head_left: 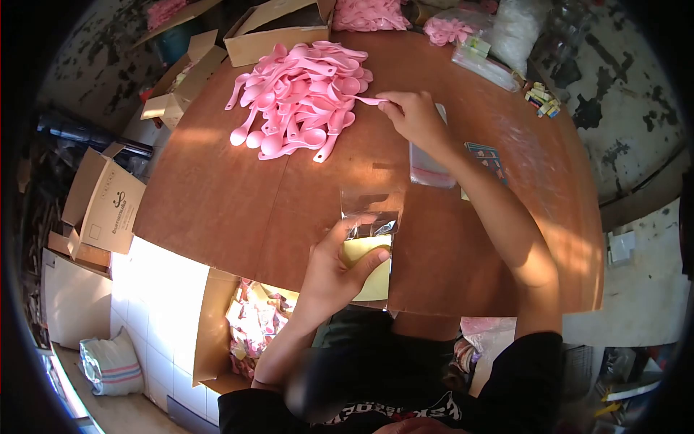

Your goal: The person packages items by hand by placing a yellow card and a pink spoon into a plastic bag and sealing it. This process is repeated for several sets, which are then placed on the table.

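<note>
My left hand [336,267] grips a clear plastic bag [372,223] with a yellow card [374,278] inside, near the table's front edge. The bag's top looks loose above the card. Farther off, my right hand [416,119] pinches the handle of a pink spoon [370,100] at the right side of a heap of pink spoons [289,94]. The spoon's bowl end lies against the heap. Beneath my right forearm lies a stack of clear plastic bags [430,170], partly hidden, and beside it some dark printed cards [486,160].
An open cardboard box [278,40] stands behind the heap on the brown table [217,210]. Back right are a bag of pink pieces [447,30] and small colored boxes [542,100]. Below the front edge, a cardboard box [215,325] holds filled packets.
</note>
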A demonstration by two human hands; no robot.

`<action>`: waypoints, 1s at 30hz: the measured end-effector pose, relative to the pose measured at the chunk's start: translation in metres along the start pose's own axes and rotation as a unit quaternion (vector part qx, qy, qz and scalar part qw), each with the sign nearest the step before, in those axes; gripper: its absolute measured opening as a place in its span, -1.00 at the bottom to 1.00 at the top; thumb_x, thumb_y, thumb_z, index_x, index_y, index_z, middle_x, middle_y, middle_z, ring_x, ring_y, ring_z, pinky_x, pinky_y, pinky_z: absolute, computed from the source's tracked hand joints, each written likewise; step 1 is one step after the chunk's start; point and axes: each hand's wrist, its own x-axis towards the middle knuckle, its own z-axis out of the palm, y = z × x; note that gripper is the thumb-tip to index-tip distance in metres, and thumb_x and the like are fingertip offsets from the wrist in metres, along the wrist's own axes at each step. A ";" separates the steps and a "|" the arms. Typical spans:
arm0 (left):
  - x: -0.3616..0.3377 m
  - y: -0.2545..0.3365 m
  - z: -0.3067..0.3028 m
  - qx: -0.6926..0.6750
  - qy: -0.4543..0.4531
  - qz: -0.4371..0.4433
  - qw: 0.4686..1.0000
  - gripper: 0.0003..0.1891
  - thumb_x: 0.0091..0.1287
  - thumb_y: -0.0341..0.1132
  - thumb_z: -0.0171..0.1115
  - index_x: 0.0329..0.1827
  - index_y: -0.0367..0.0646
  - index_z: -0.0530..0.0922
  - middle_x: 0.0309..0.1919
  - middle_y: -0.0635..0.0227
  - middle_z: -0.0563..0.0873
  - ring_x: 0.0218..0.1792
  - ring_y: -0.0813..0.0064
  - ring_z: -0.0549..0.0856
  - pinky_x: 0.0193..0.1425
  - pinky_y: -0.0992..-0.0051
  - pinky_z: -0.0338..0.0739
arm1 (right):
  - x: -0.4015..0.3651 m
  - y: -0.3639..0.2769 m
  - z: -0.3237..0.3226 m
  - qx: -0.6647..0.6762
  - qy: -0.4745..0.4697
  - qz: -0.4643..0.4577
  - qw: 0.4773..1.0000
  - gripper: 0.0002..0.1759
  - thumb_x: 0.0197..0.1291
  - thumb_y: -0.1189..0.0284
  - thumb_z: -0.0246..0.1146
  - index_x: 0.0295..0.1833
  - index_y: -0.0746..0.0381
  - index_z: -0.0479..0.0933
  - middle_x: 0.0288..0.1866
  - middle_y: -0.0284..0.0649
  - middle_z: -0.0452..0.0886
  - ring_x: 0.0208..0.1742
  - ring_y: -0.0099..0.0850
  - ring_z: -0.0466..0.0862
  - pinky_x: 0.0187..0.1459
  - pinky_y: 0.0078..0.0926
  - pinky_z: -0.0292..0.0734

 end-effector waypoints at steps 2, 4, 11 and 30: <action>-0.001 0.004 0.001 -0.024 -0.003 -0.016 1.000 -0.56 0.28 -0.42 0.41 0.20 -0.23 0.48 -0.16 0.27 0.74 -0.18 0.64 0.68 -0.10 0.58 0.59 | -0.003 -0.012 -0.016 0.001 -0.020 0.046 0.999 -0.73 0.27 0.38 0.29 0.04 0.22 0.68 -0.35 -0.13 0.73 -0.41 -0.47 0.72 -0.32 -0.48 0.57; 0.000 -0.001 0.002 -0.033 0.006 0.004 0.999 -0.56 0.29 -0.44 0.41 0.20 -0.25 0.48 -0.24 0.29 0.74 -0.22 0.67 0.67 -0.16 0.61 0.59 | -0.007 -0.023 -0.031 0.031 -0.022 0.080 0.996 -0.74 0.29 0.38 0.28 0.04 0.22 0.68 -0.36 -0.20 0.73 -0.39 -0.54 0.70 -0.30 -0.53 0.56; 0.000 -0.003 0.000 0.048 -0.025 0.034 0.998 -0.54 0.30 -0.50 0.36 0.24 -0.27 0.43 -0.10 0.30 0.72 -0.16 0.67 0.68 -0.12 0.63 0.61 | -0.060 -0.080 -0.097 0.353 0.102 0.158 0.916 -0.68 0.40 0.31 0.22 0.03 0.36 0.62 -0.28 -0.26 0.70 -0.28 -0.53 0.68 -0.19 -0.53 0.60; 0.027 0.025 0.030 0.139 -0.217 0.002 0.966 -0.58 0.31 -0.34 0.38 0.19 -0.21 0.50 -0.14 0.31 0.74 -0.09 0.57 0.68 0.04 0.47 0.55 | -0.150 -0.062 -0.129 0.538 0.056 0.271 0.796 -0.72 0.43 0.33 0.16 0.02 0.34 0.58 -0.19 -0.24 0.66 -0.25 -0.48 0.67 -0.12 -0.46 0.64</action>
